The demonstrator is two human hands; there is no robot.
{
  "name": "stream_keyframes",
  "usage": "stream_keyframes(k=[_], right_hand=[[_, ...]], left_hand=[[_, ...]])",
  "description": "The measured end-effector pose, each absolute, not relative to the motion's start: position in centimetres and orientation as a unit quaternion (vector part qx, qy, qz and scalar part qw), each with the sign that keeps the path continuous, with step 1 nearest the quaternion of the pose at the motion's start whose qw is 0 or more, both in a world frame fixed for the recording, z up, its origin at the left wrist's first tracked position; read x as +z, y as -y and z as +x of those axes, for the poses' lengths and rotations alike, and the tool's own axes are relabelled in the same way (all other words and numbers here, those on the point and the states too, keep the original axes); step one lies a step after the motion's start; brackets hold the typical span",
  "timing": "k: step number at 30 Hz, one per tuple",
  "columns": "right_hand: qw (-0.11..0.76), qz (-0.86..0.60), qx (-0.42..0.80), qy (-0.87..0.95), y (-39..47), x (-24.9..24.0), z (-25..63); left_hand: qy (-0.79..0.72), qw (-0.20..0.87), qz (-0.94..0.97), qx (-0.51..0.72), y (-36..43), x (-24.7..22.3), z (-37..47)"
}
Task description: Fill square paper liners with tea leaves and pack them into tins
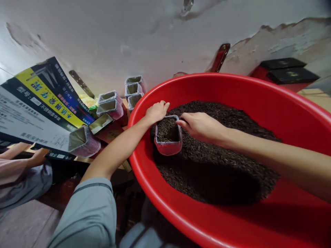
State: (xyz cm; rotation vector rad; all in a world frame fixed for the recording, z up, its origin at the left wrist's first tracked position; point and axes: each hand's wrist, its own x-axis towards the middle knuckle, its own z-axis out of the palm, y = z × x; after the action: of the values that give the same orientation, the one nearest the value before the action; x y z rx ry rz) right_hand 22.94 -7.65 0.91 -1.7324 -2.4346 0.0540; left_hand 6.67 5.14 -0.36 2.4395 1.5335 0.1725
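A red square box (168, 148) with a clear plastic liner folded over its rim sits upright in a large red tub (148, 182). Dark, dry, leaf-like flakes (167, 130) part-fill the box, and a broad heap of the same flakes (214, 148) lies around it on the tub's floor. At the box's far left corner my left hand (157, 112) is closed on the rim. My right hand (196, 124) is closed at the right rim, fingertips curled against the liner edge; its inner fingers are partly hidden.
More lined boxes (110, 106) stand left of the tub, with another (84, 141) nearer. A large printed carton (49, 100) leans behind them. Another person's hands (38, 156) show at far left. Dark-lidded red boxes (287, 70) sit right, by the peeling wall (155, 38).
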Motion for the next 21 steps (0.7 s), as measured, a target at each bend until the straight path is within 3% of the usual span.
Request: stream_keyframes(k=[7,16,21], right_hand=[[0.133,-0.443,0.028,0.886,3.3,0.8,17.9],[0.195,-0.336,0.053,0.920,3.3,-2.1,19.2],[0.232,-0.338,0.075,0.909,4.6,-0.9,20.2]], left_hand=[[-0.514,0.139,0.842,0.088,-7.0,-0.3,4.5],[-0.492,0.211,0.830,0.158,-7.3,-0.2,4.4],[-0.486,0.200,0.836,0.157,-6.6,0.1,4.6]])
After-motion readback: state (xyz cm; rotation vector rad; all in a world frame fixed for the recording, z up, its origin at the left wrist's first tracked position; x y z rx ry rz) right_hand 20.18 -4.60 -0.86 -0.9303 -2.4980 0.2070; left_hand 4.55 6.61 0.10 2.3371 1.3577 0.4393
